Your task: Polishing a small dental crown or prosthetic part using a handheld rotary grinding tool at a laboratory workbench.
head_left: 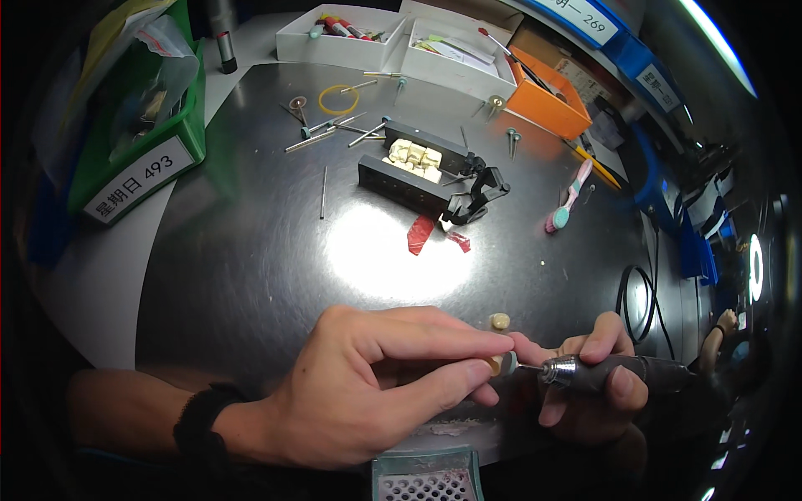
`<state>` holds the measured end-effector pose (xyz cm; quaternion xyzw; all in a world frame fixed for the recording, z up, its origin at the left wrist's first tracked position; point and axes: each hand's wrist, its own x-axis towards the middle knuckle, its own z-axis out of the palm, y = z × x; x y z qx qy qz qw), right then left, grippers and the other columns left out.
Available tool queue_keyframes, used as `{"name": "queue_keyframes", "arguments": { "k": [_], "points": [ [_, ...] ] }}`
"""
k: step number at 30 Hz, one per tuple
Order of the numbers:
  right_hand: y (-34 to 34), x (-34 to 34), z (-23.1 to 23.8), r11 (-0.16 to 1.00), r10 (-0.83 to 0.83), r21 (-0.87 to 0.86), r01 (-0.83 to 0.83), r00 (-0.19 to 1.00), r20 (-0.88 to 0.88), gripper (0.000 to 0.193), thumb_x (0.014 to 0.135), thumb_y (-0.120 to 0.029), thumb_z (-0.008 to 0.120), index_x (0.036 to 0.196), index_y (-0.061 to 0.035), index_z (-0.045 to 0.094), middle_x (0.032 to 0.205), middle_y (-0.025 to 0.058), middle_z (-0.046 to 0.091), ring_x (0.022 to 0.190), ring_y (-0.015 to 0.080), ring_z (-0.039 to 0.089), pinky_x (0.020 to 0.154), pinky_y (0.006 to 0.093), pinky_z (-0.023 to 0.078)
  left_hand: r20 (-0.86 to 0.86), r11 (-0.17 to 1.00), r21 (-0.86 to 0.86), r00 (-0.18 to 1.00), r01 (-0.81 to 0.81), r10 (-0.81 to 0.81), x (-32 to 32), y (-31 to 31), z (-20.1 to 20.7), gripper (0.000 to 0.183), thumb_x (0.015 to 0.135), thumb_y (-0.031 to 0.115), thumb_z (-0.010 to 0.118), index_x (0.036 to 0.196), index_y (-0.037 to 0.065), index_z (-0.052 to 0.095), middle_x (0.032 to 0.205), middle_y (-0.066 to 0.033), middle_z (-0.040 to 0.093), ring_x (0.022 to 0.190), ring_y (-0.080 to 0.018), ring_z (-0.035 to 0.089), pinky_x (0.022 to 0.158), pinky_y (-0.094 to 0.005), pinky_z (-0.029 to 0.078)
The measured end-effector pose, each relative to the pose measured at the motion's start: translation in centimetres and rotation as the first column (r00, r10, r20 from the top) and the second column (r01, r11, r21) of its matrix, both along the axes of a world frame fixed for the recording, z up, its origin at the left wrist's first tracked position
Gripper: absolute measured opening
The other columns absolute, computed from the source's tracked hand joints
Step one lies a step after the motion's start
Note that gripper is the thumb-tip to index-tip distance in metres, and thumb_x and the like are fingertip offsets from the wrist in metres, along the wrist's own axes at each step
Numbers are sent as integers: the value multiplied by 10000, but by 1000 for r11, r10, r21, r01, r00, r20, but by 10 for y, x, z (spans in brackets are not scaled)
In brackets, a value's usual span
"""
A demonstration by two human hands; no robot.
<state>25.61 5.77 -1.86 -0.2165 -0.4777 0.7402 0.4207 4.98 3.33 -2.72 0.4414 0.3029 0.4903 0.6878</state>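
My left hand (pixel 351 380) pinches a small yellowish piece, like a dental crown (pixel 494 366), between thumb and fingertips. Close against that piece is a pale grey-green grinding wheel (pixel 509 361) on the thin shank of a handpiece. My right hand (pixel 595 405) is wrapped round this dark rotary handpiece (pixel 660 375), which points left. Much of the crown is hidden by the fingers. Just beyond the fingertips a cream tooth crown (pixel 499 321) lies on the dark metal tabletop (pixel 242 275). Farther back stands a black articulator (pixel 404 186) with cream tooth models (pixel 415 155) in it.
Loose burs (pixel 323 194) and a yellow rubber band (pixel 338 100) lie at the back left. Red film pieces (pixel 420 235) are near the articulator. A pink brush (pixel 571 198) and black cable (pixel 625 301) lie right. Boxes, including a green bin (pixel 180 138), edge the table; a perforated tray (pixel 426 484) sits in front.
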Motion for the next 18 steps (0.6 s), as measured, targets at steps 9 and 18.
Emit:
{"name": "queue_keyframes", "arguments": {
  "k": [9,18],
  "points": [
    [0,0,-1,999,-46,23,45,999,10,279,764,-245,504,907,-18,431,744,300,569,629,330,618,687,331,514,14,999,46,1000,5,-5,0,2,-2,215,763,-77,516,968,-50,575,911,-172,576,768,-183,601,688,-242,474],
    [4,9,2,960,81,-253,-118,985,-151,253,776,-208,468,919,1,459,833,318,549,837,331,585,968,467,281,34,995,98,999,-7,4,2,1,-4,218,766,-75,515,973,-43,576,897,-157,583,763,-164,596,676,-230,469]
  ]
}}
